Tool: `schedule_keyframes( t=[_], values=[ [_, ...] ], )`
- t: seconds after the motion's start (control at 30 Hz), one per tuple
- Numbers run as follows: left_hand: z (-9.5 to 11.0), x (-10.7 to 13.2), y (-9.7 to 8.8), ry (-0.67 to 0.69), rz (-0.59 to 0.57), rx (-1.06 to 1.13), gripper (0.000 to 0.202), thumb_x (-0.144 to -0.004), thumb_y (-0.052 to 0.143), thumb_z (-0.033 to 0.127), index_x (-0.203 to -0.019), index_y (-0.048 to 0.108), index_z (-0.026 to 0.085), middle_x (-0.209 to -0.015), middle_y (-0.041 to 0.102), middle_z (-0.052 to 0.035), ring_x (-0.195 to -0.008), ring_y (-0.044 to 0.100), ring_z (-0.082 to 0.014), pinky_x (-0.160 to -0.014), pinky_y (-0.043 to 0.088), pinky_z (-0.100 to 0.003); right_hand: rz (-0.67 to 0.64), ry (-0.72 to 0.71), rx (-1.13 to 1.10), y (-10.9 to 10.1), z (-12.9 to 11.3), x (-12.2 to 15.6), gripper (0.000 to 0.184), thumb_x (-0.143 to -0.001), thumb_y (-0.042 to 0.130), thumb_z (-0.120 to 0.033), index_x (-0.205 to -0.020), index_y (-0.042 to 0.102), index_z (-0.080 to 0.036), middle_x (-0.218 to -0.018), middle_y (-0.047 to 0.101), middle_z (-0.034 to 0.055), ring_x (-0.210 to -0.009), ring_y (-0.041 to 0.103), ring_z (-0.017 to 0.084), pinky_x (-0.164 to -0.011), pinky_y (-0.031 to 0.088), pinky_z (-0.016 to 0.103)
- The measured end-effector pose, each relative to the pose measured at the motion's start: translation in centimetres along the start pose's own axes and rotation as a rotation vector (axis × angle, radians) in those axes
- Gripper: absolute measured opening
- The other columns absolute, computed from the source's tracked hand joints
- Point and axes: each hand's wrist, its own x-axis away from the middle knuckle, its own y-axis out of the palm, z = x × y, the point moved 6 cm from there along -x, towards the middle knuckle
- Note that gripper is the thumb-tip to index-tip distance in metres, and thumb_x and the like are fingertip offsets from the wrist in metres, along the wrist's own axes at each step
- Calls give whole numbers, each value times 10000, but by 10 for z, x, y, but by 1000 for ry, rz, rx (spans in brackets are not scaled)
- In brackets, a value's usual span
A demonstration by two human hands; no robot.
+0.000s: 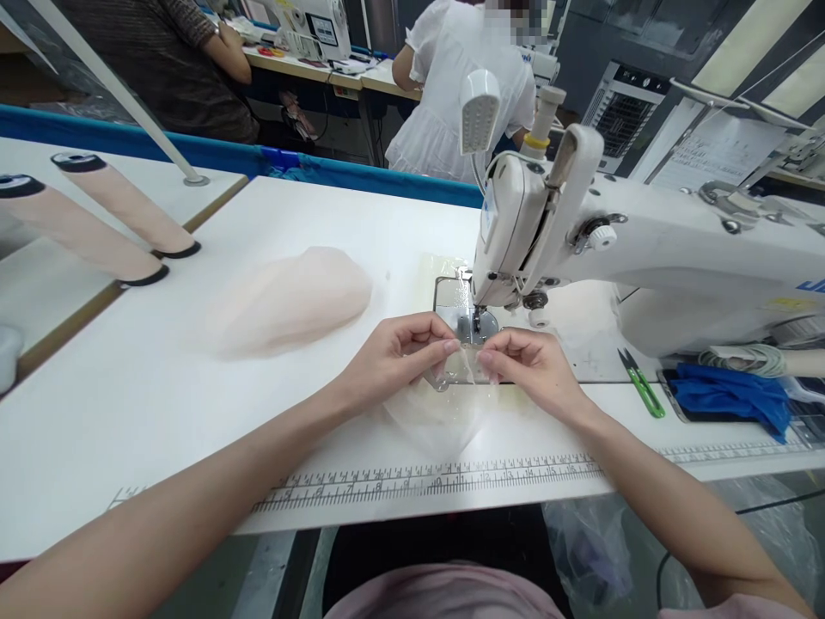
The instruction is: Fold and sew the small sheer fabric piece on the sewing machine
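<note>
We count one white sewing machine (pixel 644 232) at the front, its presser foot (pixel 477 325) just beyond our fingertips, and one more sewing machine with a screen (pixel 322 30) on the bench at the back. Two pale pink tubes (pixel 129 206) with black ends lie side by side at the left of the white table (pixel 271 421). One loose heap of sheer pale pink cloth (pixel 302 297) rests between those tubes and the machine. To the right we find one pair of green thread snips (pixel 641 383) and one crumpled blue cloth (pixel 731 395), which lies partly over a dark flat object we cannot identify. One ruler scale (pixel 444 479) runs along the near table edge. Two co-workers sit beyond the blue-edged table, one in a dark top (pixel 161 69) and one in a white top (pixel 451 94). As for our hands, the left hand (pixel 416 351) is nearly closed, thumb and forefinger pinching the edge of one sheer translucent fabric piece (pixel 444 421). The right hand (pixel 528 365) is likewise narrow, fingertips pinched together on the same edge, a small gap from the left fingertips. The piece lies directly in front of the presser foot, its rounded lower part spread flat over the table between our wrists, near the ruler scale.
</note>
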Motion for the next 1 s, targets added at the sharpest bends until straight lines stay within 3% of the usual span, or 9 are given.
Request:
schedule_keyframes(
  t=[0.57, 1.0],
  values=[
    [1, 0, -4, 8, 51, -11, 191, -874, 612, 335, -782, 582, 170, -572, 560, 34, -447, 466, -57, -414, 375, -175, 26, 13, 7, -1, -1, -1, 169, -777, 700, -346, -713, 668, -192, -629, 624, -15, -568, 554, 93, -548, 481, 238],
    [3, 0, -5, 32, 94, -50, 134, -876, 613, 294, -861, 656, 168, -519, 512, 47, -431, 444, -48, -396, 337, -164, 95, -52, 62, -3, -5, 1, 149, -747, 733, -341, -730, 677, -203, -672, 644, -9, -604, 574, 103, -564, 493, 246]
  ],
)
